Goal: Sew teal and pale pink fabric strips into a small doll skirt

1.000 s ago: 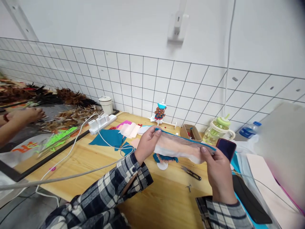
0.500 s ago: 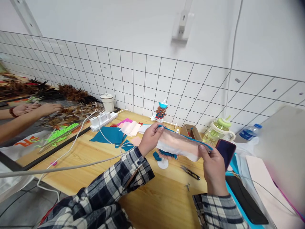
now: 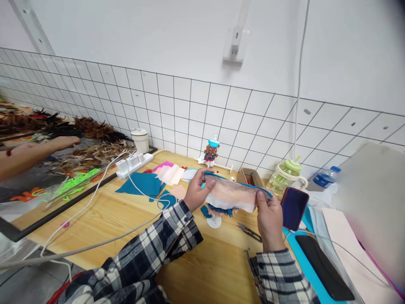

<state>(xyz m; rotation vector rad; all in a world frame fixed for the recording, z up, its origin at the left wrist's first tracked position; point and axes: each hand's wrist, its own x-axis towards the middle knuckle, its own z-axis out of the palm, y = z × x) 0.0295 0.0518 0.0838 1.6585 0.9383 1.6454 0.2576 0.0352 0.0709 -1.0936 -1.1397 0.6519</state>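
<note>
A strip of thin fabric (image 3: 236, 192), pale pink and white with a blue upper edge, is stretched between my two hands above the table. My left hand (image 3: 198, 191) pinches its left end between thumb and fingers. At the right end my right hand (image 3: 268, 215) grips it the same way. Below and behind the strip shows a blue and pink fringed piece (image 3: 218, 210) on a round white base (image 3: 214, 222), partly covered by the fabric. Thread snips (image 3: 249, 232) lie on the table just left of my right hand.
Blue fabric pieces (image 3: 139, 185) and a white power strip (image 3: 134, 166) lie to the left, with cables crossing the table. A small decorated figure (image 3: 211, 151) stands near the wall. At right are a jug (image 3: 286, 175), a phone (image 3: 294, 208) and a water bottle (image 3: 327, 176). A co-worker's arm (image 3: 41, 150) reaches in at far left.
The view has shifted slightly. Both my hands still hold the strip taut, with the right hand a little nearer the left. The co-worker's hands at far left have moved.
</note>
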